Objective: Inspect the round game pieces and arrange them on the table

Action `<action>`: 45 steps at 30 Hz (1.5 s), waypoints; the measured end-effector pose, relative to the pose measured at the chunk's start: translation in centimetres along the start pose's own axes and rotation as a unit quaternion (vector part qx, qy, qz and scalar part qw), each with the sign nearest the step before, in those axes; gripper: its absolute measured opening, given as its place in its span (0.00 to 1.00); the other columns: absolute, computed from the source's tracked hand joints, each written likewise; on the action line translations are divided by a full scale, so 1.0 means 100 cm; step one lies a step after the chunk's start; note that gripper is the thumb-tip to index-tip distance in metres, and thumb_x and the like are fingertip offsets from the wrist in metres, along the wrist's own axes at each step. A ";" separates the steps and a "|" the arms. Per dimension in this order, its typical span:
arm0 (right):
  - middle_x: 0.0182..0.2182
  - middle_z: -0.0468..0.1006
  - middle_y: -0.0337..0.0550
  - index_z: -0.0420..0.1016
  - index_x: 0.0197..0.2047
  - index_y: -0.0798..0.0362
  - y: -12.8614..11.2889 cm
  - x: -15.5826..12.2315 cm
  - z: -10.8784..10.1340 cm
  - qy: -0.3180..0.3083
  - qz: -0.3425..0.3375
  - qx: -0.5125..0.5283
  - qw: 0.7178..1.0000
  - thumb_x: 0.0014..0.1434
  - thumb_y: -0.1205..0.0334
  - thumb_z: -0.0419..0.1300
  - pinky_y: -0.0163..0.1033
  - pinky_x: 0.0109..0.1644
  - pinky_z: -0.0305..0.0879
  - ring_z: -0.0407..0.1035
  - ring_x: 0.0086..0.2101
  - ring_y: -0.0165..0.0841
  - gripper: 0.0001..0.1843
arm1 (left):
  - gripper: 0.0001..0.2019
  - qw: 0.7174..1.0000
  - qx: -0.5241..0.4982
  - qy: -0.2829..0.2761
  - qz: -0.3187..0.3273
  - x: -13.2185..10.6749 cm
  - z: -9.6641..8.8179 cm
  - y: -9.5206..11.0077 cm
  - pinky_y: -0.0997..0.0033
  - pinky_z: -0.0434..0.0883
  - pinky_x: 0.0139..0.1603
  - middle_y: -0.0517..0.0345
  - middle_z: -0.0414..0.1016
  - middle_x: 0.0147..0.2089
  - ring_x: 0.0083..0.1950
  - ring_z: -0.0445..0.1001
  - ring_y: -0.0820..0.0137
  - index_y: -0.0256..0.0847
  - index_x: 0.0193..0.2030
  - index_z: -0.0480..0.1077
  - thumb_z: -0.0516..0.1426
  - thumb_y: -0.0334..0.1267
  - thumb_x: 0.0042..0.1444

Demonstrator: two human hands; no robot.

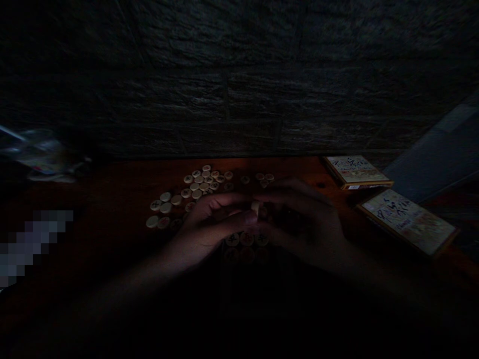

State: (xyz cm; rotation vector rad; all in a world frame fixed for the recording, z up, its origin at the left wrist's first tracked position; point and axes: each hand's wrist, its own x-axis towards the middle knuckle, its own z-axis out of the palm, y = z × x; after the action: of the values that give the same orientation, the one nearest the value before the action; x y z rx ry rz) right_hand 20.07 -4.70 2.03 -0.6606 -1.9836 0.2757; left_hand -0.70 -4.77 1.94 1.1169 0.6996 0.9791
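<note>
The scene is very dark. My left hand [213, 222] and my right hand [299, 219] meet over a reddish wooden table [112, 199], fingers curled together around a small pale round game piece [255, 207] held on edge between them. Which hand grips it I cannot make out clearly; both touch it. Several pale round discs [202, 184] with dark characters lie scattered just beyond my hands, and a short row of discs [247, 239] sits right under my fingers.
Two flat printed box halves lie at the right, one [355, 171] farther back, one [409, 219] nearer. A crumpled clear plastic bag [41, 154] rests at the far left. A dark stone wall [239, 75] rises behind the table.
</note>
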 end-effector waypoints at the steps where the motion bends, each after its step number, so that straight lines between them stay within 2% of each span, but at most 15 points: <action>1: 0.47 0.82 0.48 0.80 0.53 0.50 0.000 0.000 0.000 0.000 0.000 -0.003 1.000 0.59 0.61 0.73 0.43 0.49 0.77 0.78 0.46 0.37 0.19 | 0.10 1.000 0.000 -0.002 -0.001 0.000 0.000 0.000 0.73 0.77 0.49 0.52 0.86 0.45 0.44 0.83 0.68 0.41 0.47 0.83 0.69 0.36 0.57; 7: 0.47 0.83 0.47 0.79 0.54 0.49 -0.001 0.000 0.001 0.005 -0.009 0.002 1.000 0.60 0.62 0.72 0.43 0.49 0.77 0.78 0.45 0.37 0.19 | 0.11 1.000 -0.004 -0.011 -0.011 0.000 0.003 0.003 0.71 0.77 0.43 0.49 0.85 0.45 0.41 0.82 0.66 0.38 0.47 0.83 0.68 0.40 0.60; 14: 0.48 0.82 0.48 0.79 0.56 0.51 0.001 -0.001 0.002 0.008 0.006 0.005 1.000 0.58 0.62 0.74 0.42 0.50 0.76 0.77 0.47 0.37 0.22 | 0.09 1.000 -0.007 -0.001 -0.014 0.000 0.002 0.003 0.74 0.76 0.44 0.51 0.85 0.43 0.41 0.82 0.69 0.39 0.45 0.83 0.69 0.38 0.59; 19: 0.47 0.82 0.47 0.80 0.53 0.50 0.000 -0.001 0.001 0.008 0.002 0.004 1.000 0.58 0.61 0.74 0.42 0.48 0.76 0.77 0.46 0.37 0.20 | 0.10 1.000 -0.014 0.003 -0.010 -0.001 0.003 0.003 0.73 0.77 0.48 0.51 0.86 0.45 0.44 0.83 0.67 0.41 0.47 0.83 0.69 0.35 0.58; 28: 0.47 0.82 0.47 0.80 0.54 0.53 0.001 0.000 0.002 0.009 -0.011 0.009 1.000 0.59 0.64 0.72 0.40 0.50 0.75 0.77 0.47 0.35 0.19 | 0.08 1.000 -0.021 -0.019 -0.011 0.000 0.004 0.004 0.75 0.78 0.43 0.52 0.85 0.44 0.40 0.82 0.70 0.41 0.46 0.84 0.67 0.38 0.61; 34: 0.49 0.81 0.49 0.79 0.55 0.56 0.002 -0.002 0.002 0.007 -0.002 0.003 1.000 0.58 0.62 0.73 0.39 0.52 0.74 0.77 0.48 0.35 0.22 | 0.09 1.000 -0.014 0.005 -0.005 0.000 0.002 0.001 0.77 0.78 0.46 0.55 0.85 0.42 0.42 0.83 0.71 0.42 0.46 0.83 0.70 0.36 0.58; 38: 0.48 0.81 0.49 0.81 0.54 0.57 0.001 -0.001 0.001 0.001 -0.005 0.000 1.000 0.59 0.63 0.73 0.37 0.52 0.74 0.76 0.48 0.35 0.20 | 0.09 1.000 -0.027 -0.009 0.009 0.000 0.002 0.002 0.79 0.78 0.48 0.57 0.86 0.42 0.44 0.83 0.72 0.44 0.45 0.84 0.71 0.34 0.56; 45: 0.49 0.81 0.49 0.80 0.54 0.55 0.002 -0.001 0.002 0.005 -0.012 0.003 1.000 0.59 0.64 0.72 0.38 0.51 0.74 0.76 0.48 0.35 0.19 | 0.10 1.000 -0.020 -0.021 0.000 0.000 0.003 0.002 0.76 0.78 0.47 0.54 0.85 0.44 0.42 0.83 0.72 0.42 0.49 0.83 0.68 0.37 0.61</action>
State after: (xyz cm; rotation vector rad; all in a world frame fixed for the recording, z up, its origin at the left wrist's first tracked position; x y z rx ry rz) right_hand 20.01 -4.57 1.73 -0.6326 -1.9795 0.2641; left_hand -0.55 -4.88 2.24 1.0997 0.6434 0.9640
